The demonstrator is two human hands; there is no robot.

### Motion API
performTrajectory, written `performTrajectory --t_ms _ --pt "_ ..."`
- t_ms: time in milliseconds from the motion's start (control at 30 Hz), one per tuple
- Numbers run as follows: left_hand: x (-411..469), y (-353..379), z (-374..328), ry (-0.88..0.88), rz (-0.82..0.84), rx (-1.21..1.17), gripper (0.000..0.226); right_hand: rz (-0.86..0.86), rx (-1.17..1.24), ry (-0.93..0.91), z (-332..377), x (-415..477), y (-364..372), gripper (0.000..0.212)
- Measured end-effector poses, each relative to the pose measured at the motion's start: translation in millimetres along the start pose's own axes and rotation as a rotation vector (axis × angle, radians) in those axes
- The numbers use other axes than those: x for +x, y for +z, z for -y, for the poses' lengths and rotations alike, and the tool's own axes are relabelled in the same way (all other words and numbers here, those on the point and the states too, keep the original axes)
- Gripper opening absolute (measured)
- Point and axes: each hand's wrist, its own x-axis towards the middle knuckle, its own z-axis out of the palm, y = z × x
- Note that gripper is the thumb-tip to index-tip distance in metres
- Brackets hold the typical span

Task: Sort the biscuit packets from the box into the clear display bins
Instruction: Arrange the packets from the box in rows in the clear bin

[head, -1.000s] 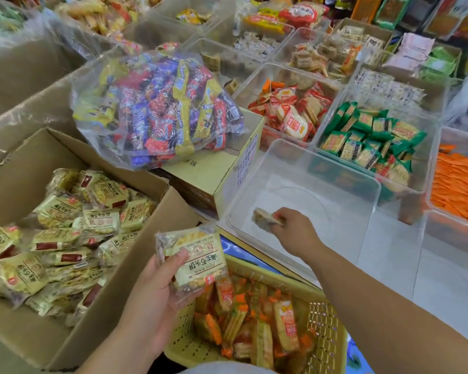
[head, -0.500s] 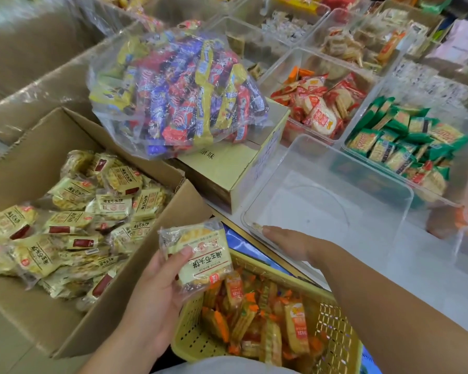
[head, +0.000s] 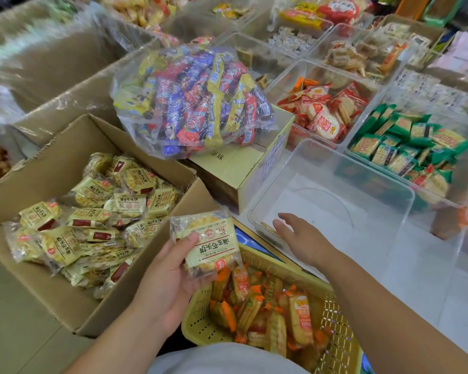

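Right hand (head: 297, 238), now spread and empty, has left its small biscuit packet (head: 268, 228) in the clear plastic bin's (head: 362, 168) near-left corner; left hand (head: 168, 276) grips the next pale-yellow packet (head: 208, 244).

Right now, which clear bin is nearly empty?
The big bin nearest the person, under the right hand: it holds one biscuit packet, while the other bins are heaped.

— What's in the left hand (head: 168, 279)?
— One yellow biscuit packet (head: 208, 244), pinched between thumb and fingers, over the edge of the yellow basket (head: 335, 317).
— And the right hand (head: 303, 238)?
— Flat, fingers spread, reaching into the near corner of the clear bin (head: 349, 161), just above a lone packet (head: 267, 228). The cardboard box (head: 65, 147) alongside is full.
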Motion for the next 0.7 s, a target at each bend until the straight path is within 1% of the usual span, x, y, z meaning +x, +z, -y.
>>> performTrajectory --t_ms 67,133,200,267,333,400,467,533,600,700 --pt "-1.5 4.4 0.0 -0.012 0.007 0.025 0.059 -0.104 0.102 -0.176 15.5 -33.0 1.6 0.064" --pt "-3.2 11.0 1.7 -0.022 0.01 0.059 0.061 -0.077 0.216 -0.374 33.6 -67.3 6.2 0.066" --pt "-5.8 19.7 3.3 -0.024 0.048 0.107 0.055 -0.035 0.162 -0.549 47.5 -95.8 13.5 0.076" --pt "-9.2 28.3 4.9 -0.029 0.099 0.157 0.047 -0.061 0.012 -0.67 54.5 -110.7 21.5 0.083" --pt "-12.0 34.5 6.5 -0.037 0.121 0.189 0.046 -0.123 -0.064 -0.683 56.2 -116.0 26.5 0.083" --pt "-13.0 37.2 7.9 -0.039 0.12 0.207 0.046 -0.182 -0.047 -0.652 54.0 -117.5 26.6 0.074" --pt "-13.4 37.3 8.9 -0.045 0.116 0.234 0.045 -0.188 -0.05 -0.625 49.6 -117.6 25.5 0.065" --pt "-12.4 34.1 11.2 -0.059 0.079 0.269 0.044 -0.166 -0.05 -0.605 43.5 -116.7 25.7 0.061" --pt "-9.4 29.5 13.7 -0.075 0.03 0.274 0.043 -0.14 0.03 -0.556 36.0 -114.5 25.8 0.057" --pt "-3.0 23.0 13.4 -0.072 -0.011 0.245 0.044 -0.157 0.158 -0.398 23.3 -102.9 19.3 0.048"
